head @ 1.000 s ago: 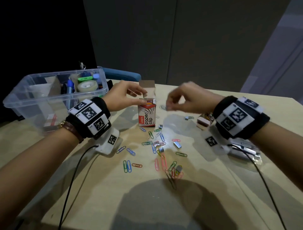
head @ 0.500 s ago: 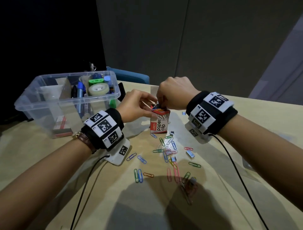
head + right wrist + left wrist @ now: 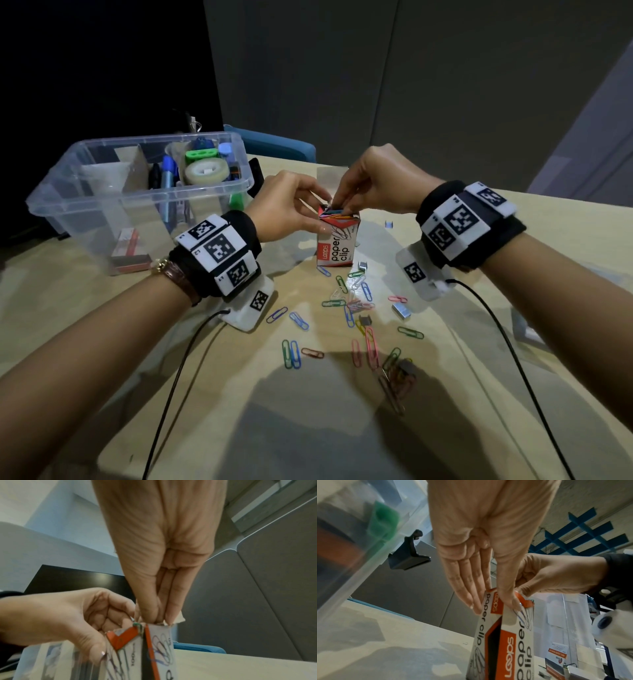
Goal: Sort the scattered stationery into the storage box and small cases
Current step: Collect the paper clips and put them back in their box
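Small orange-and-white cardboard paper clip box point(image 3: 337, 240) stands upright on the light wooden table point(image 3: 171, 377), just right of the clear plastic storage box point(image 3: 137, 202), top open and packed with coloured clips. Left hand point(image 3: 284, 212) pinches the box near its top edge, thumb on the near face, fingers on the far side. Right hand point(image 3: 373, 185) has fingertips point(image 3: 154, 614) pressed together and pushed down into the box mouth; can't tell if they pinch a clip. Loose coloured paper clips point(image 3: 349, 305) and a few small metal staple blocks point(image 3: 400, 310) lie scattered on the table in front of the box. Storage box holds a clear tape roll point(image 3: 203, 171), a green piece, pens.
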